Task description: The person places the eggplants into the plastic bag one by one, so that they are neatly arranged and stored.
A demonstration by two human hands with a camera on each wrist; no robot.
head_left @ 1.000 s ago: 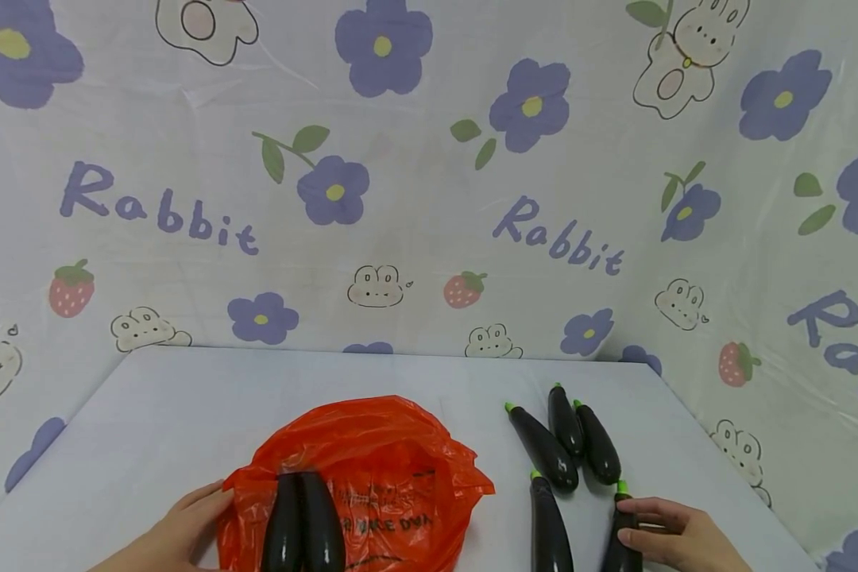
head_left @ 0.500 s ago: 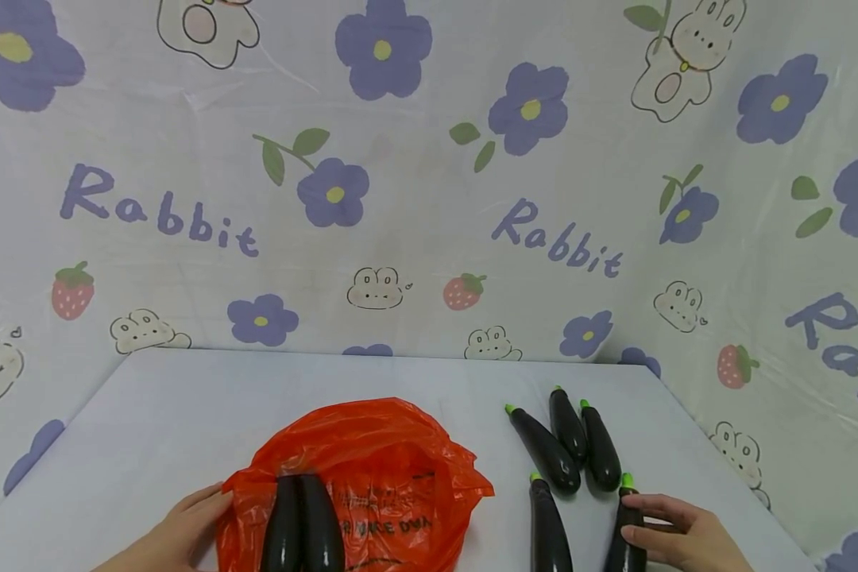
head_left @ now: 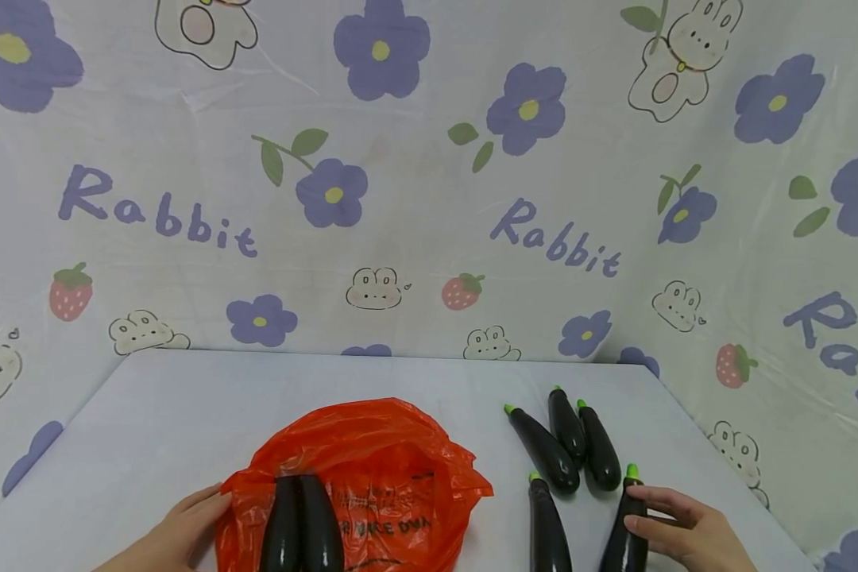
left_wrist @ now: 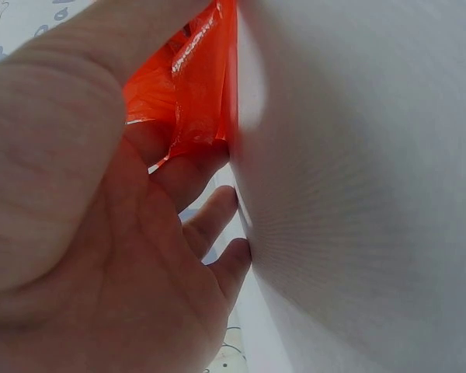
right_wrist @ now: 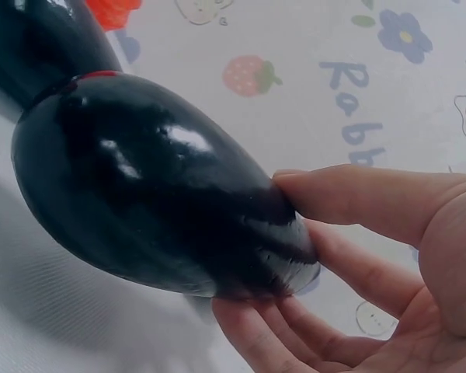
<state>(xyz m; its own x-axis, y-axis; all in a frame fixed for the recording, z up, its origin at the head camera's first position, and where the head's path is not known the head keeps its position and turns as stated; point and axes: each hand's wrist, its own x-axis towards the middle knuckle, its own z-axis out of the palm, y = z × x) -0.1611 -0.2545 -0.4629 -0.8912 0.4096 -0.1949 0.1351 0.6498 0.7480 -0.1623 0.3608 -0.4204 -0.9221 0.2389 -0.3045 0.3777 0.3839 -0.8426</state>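
Eggplant (head_left: 617, 542), glossy and bulbous, is pinched by right hand (head_left: 693, 531), while left hand (head_left: 175, 534) pinches crinkled plastic bag (head_left: 393, 488)

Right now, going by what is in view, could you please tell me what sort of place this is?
Probably a small staged tabletop setup, though I can't be certain: a white table backed by a rabbit-print sheet, with eggplants and a red bag on it.

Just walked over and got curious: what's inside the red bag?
Two dark eggplants lie side by side in the red bag. Their near ends run past the head picture's edge; anything beneath them or under the bag's folds is covered.
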